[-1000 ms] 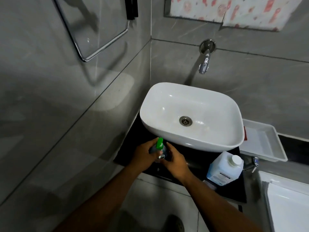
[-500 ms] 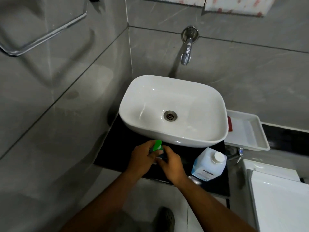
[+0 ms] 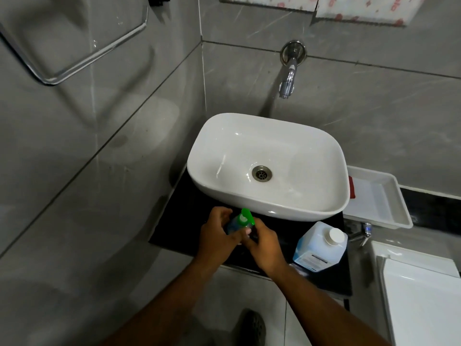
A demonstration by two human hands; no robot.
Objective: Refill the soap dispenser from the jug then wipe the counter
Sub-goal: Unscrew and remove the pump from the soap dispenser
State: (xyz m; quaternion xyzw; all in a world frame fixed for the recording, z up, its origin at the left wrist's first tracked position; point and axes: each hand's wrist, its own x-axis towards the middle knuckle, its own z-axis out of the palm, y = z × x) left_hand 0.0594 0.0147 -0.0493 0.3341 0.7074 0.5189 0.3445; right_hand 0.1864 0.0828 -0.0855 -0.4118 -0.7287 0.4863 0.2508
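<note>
Soap dispenser was gripped by both hands, left hand and right hand fingers clamped round it; jug sat at 3 o'clock.

Basin overhangs counter; jug blocks right.

Grey tiled walls, chrome wall tap, white basin.

The soap dispenser, a small bluish bottle with a green pump top, stands on the black counter; its body is largely hidden. The capped jug of pale blue liquid stands apart to its right.
</note>
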